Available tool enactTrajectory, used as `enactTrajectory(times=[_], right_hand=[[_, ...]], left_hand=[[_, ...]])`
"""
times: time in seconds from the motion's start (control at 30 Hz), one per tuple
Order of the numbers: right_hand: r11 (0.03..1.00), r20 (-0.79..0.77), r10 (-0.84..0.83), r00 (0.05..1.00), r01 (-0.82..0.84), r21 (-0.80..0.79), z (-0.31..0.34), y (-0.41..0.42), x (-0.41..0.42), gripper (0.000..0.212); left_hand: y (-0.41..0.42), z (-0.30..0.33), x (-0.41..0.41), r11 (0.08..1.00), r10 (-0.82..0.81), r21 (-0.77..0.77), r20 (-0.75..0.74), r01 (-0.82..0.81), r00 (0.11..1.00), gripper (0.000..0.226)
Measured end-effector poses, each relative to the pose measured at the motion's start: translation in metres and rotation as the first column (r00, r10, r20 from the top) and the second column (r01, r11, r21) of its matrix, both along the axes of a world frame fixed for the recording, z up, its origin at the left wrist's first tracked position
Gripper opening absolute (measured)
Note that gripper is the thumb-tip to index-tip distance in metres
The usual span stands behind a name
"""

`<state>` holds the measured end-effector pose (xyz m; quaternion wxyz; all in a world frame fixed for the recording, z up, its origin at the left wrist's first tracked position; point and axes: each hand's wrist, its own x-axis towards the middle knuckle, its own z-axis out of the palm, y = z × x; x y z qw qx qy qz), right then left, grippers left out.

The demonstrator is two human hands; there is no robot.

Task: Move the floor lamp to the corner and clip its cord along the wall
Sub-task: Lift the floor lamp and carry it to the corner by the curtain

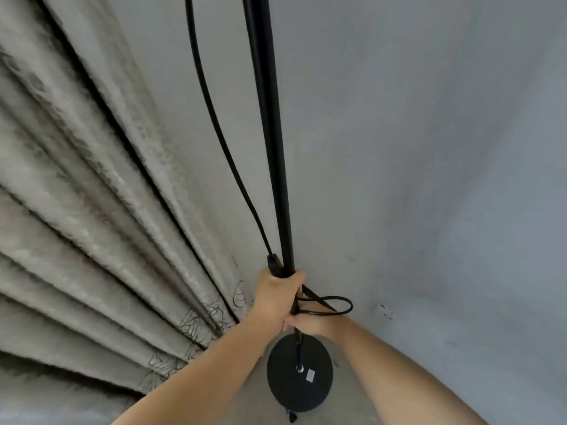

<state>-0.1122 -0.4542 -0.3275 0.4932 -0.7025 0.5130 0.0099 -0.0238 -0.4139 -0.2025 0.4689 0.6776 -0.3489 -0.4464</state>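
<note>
Dim, flat, cool light; soft overall blur; strong wide-angle bending toward edges; no glare.

Both bare forearms reaching forward and down from bottom edge, converging at centre. Left hand sitting higher, fingers curling tight around lamp pole, thumb side up, knuckles facing camera. Right hand sitting just below and behind left, gripping same pole, mostly hidden by left wrist, only thumb edge and back of hand showing. Hands nearly touching.
</note>
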Motion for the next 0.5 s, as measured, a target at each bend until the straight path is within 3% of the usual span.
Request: enactTrajectory(times=[0.27, 0.5], right_hand=[[0.994, 0.064, 0.016, 0.998, -0.009, -0.106, -0.112, -0.07, 0.025, 0.03], [0.973, 0.073, 0.023, 0.997, -0.005, -0.233, -0.173, -0.117, 0.022, 0.034]], left_hand=[[-0.062, -0.127, 0.022, 0.99, -0.036, -0.136, -0.01, 0.035, 0.999, 0.022], [-0.104, -0.192, 0.022, 0.94, -0.11, -0.326, 0.004, 0.105, 0.994, 0.019]])
